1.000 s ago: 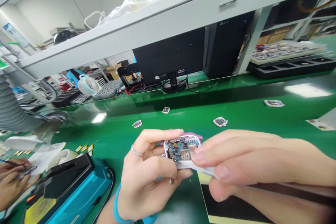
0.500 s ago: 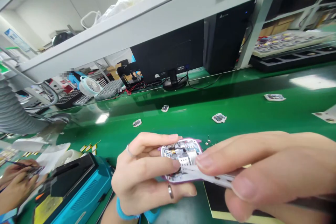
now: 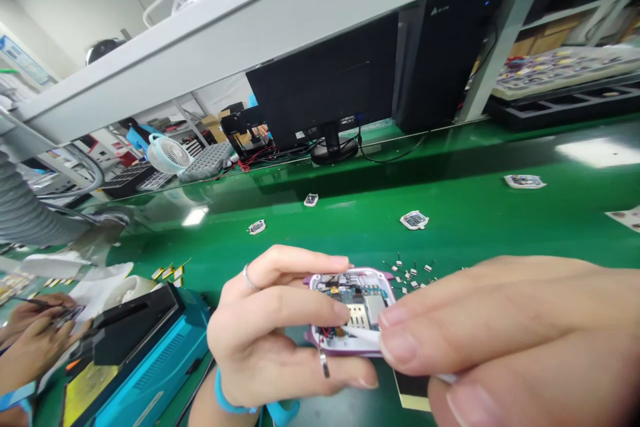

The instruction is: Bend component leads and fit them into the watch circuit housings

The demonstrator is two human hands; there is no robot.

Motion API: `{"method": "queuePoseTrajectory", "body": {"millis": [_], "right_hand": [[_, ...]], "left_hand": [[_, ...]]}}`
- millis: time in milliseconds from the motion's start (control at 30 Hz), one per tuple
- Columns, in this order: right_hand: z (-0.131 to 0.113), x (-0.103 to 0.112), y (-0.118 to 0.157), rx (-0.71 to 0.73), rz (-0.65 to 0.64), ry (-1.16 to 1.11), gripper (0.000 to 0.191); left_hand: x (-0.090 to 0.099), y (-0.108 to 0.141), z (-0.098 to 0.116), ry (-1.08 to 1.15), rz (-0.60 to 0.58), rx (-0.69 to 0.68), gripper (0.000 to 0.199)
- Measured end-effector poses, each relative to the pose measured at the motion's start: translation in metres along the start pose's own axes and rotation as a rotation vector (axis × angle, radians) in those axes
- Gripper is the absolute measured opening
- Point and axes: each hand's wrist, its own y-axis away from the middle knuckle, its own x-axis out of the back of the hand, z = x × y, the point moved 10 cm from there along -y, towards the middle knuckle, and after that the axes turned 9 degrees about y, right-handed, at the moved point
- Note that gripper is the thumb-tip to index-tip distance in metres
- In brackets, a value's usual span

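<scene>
A small white-and-purple device casing (image 3: 375,307) with an exposed circuit board is gripped by my left hand (image 3: 280,327), its index finger pressing on the board and its thumb below the lower edge. My right hand (image 3: 505,327) pinches pale tweezers (image 3: 363,333), whose tips rest on the lower part of the board. A small metallic part (image 3: 324,363) on thin wires hangs over the casing's lower left edge, in front of my left hand. Tiny components (image 3: 413,273) lie scattered behind the casing.
Several similar boards, one at the centre right (image 3: 414,219), lie on the green table (image 3: 350,233). A teal-and-black machine (image 3: 150,360) stands at left, beside a co-worker's hands (image 3: 40,333). Behind are a monitor (image 3: 330,87), a fan (image 3: 170,155) and trays (image 3: 565,103).
The view has shifted slightly. My right hand has moved forward along the tweezers, hiding more of them. More of the scattered components now show between the hands.
</scene>
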Motion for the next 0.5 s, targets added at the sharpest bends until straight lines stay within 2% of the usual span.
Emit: {"method": "queuePoseTrajectory", "body": {"millis": [167, 500], "right_hand": [[-0.001, -0.003, 0.000, 0.015, -0.024, 0.018, 0.040], [-0.010, 0.001, -0.005, 0.071, 0.034, 0.091, 0.032]], "left_hand": [[0.000, 0.000, -0.001, 0.033, 0.009, 0.001, 0.022], [0.001, 0.002, -0.003, 0.025, 0.005, 0.007, 0.020]]}}
